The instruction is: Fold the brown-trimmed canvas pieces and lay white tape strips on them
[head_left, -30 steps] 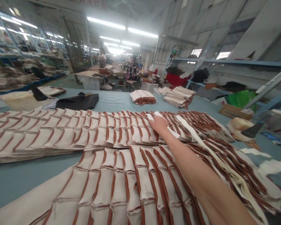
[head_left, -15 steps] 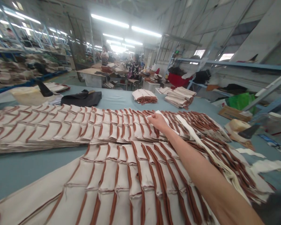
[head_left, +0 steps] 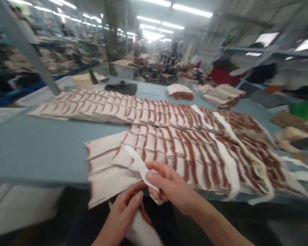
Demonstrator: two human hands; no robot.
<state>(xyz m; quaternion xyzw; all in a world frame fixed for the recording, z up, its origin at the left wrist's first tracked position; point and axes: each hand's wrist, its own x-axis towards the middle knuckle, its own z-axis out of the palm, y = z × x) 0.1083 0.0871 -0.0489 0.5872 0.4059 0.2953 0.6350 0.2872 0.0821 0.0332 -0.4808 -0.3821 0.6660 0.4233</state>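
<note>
My right hand (head_left: 166,182) pinches a short white strip (head_left: 137,159) between thumb and fingers, and its far end curls up to the left. Just below and left of it, my left hand (head_left: 128,208) is closed on a cream fabric piece (head_left: 143,227) with a brown edge, which hangs down past the table's front edge. Behind both hands lie overlapping cream fabric panels (head_left: 105,181) with brown edges, fanned out in rows. More white strips (head_left: 227,164) are draped over the right part of these rows.
A second fanned row of cream panels (head_left: 105,107) runs across the blue table (head_left: 41,147). Folded stacks (head_left: 180,91) and a dark cloth (head_left: 121,88) lie farther back. A tape roll (head_left: 295,136) is at the right. A grey post (head_left: 28,48) rises at the left.
My right hand has come back from the far row toward me, now with a white strip. My left hand has come into view holding a fabric piece. The view has shifted.
</note>
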